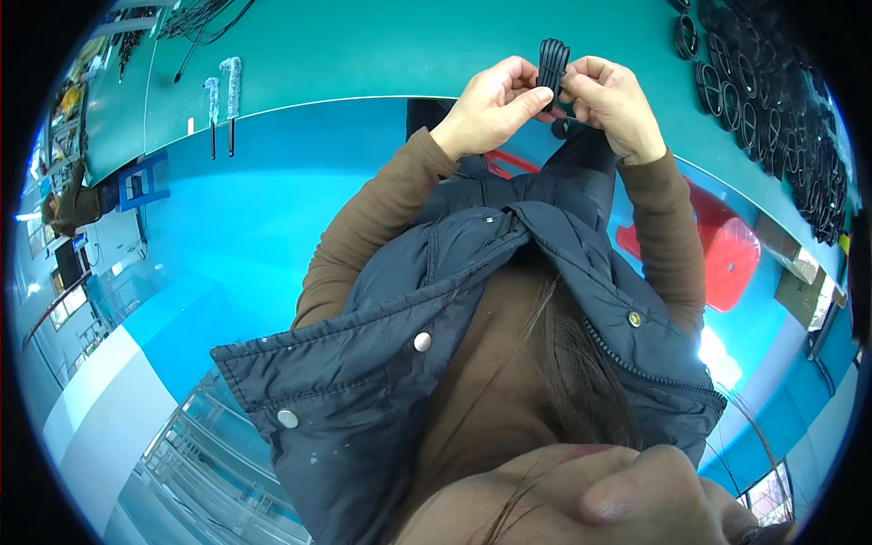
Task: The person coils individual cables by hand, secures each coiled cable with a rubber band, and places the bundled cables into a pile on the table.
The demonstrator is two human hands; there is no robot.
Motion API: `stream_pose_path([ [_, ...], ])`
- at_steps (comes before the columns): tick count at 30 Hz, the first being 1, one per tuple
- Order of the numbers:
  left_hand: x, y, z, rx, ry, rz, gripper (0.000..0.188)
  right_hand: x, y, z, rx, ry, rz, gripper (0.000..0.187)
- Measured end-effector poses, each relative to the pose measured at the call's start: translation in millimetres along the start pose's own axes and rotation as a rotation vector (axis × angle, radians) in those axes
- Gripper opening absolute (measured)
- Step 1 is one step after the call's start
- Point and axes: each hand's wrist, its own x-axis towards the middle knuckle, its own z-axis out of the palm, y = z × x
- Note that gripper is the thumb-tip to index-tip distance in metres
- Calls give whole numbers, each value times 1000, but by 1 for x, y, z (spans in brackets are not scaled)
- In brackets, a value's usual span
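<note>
A folded bundle of black cable (553, 64) stands upright between my hands, above the near edge of the green table. My left hand (490, 107) grips it from the left, with the thumb laid across its lower part. From the other side my right hand (615, 107) has its fingers closed in a pinch at the bundle's right edge. Whether a tie or loose cable end is also in that pinch is too small to tell. Just below the right fingers shows a small dark round piece (561, 128).
Many black cable coils (749, 100) cover the table's right side. At the left edge lie two tools with plastic-wrapped heads (232, 86), their dark ends overhanging. Loose black cables (195, 25) lie farther back. A red stool (727, 245) stands at right; another person (77, 202) is far left.
</note>
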Motion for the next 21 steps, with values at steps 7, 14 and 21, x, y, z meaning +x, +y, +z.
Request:
stream_pose_path([
  [7, 2, -3, -5, -92, -50, -117, 23, -2, 4, 1, 47, 32, 53, 15],
  [14, 1, 2, -1, -459, 23, -221, 19, -1, 10, 0, -58, 21, -32, 17],
  [21, -6, -5, 10, -212, 52, -126, 16, 1, 15, 2, -120, 56, -75, 18],
])
